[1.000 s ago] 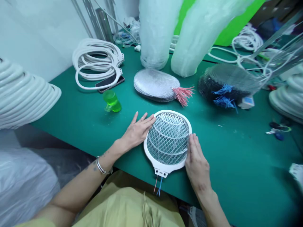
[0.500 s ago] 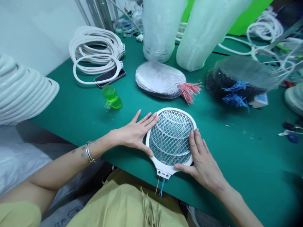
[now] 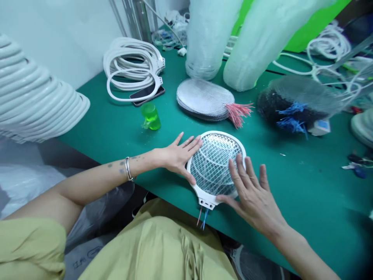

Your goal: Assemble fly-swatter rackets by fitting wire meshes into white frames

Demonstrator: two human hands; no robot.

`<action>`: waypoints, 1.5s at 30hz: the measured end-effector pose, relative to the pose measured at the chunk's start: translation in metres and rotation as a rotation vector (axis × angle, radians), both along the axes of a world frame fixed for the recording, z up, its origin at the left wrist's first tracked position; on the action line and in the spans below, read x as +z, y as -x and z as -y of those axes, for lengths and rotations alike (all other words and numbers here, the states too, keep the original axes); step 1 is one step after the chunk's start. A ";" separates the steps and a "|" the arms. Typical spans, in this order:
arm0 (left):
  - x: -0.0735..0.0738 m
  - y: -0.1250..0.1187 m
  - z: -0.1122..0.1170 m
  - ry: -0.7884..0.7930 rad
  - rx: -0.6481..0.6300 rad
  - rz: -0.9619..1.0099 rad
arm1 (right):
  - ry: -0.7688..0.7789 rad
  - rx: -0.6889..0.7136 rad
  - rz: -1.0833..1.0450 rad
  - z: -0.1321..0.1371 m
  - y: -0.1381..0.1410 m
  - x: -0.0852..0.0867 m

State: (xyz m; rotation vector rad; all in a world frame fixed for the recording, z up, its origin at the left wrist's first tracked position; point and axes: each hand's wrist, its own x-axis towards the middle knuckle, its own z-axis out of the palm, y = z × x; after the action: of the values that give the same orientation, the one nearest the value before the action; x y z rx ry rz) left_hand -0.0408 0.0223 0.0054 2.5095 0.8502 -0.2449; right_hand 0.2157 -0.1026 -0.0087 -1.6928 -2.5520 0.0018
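A white oval racket frame with wire mesh (image 3: 214, 163) lies flat near the front edge of the green table (image 3: 291, 182), with red and blue wires trailing from its neck. My left hand (image 3: 180, 155) rests open against the frame's left rim, thumb at the lower edge. My right hand (image 3: 250, 190) hovers open over the frame's right side, fingers spread, thumb near the neck.
A stack of silver mesh ovals with red wires (image 3: 205, 99) and a dark mesh pile with blue wires (image 3: 291, 105) lie behind. White frame hoops (image 3: 132, 68), a phone (image 3: 147, 95), a green cup (image 3: 150, 116), and two plastic-wrapped stacks (image 3: 210, 35) stand further back. Stacked white frames (image 3: 35, 101) sit left.
My right hand has lifted off the frame's right rim and spread its fingers. The left hand stays on the left rim. The view shifted slightly.
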 end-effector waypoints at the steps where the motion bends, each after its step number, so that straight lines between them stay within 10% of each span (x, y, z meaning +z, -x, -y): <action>1: 0.001 -0.001 0.000 -0.005 0.003 -0.009 | 0.027 0.067 -0.013 -0.001 0.003 0.000; 13: 0.004 0.010 0.004 0.025 0.009 0.120 | 0.288 0.120 0.021 -0.013 0.011 -0.015; 19: 0.022 0.069 -0.026 -0.528 0.750 0.437 | 0.327 0.110 0.027 -0.014 0.013 -0.009; 22: 0.010 0.087 -0.039 -0.530 0.854 0.415 | 0.329 0.109 0.033 -0.015 0.013 -0.010; 25: 0.008 0.077 -0.020 -0.513 0.818 0.516 | 0.327 0.106 0.035 -0.014 0.014 -0.011; 33: 0.046 0.002 0.105 -0.173 0.213 0.789 | 0.285 0.113 0.026 -0.013 0.011 -0.018; 45: 0.030 0.001 0.105 -0.172 0.319 0.748 | 0.289 0.102 -0.020 -0.013 0.014 -0.016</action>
State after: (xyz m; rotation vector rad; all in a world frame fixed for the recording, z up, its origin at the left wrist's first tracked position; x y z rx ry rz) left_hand -0.0419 -0.0831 0.0357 2.2722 0.9354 0.8467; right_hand 0.2020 -0.0893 -0.0245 -1.6328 -2.7277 0.4106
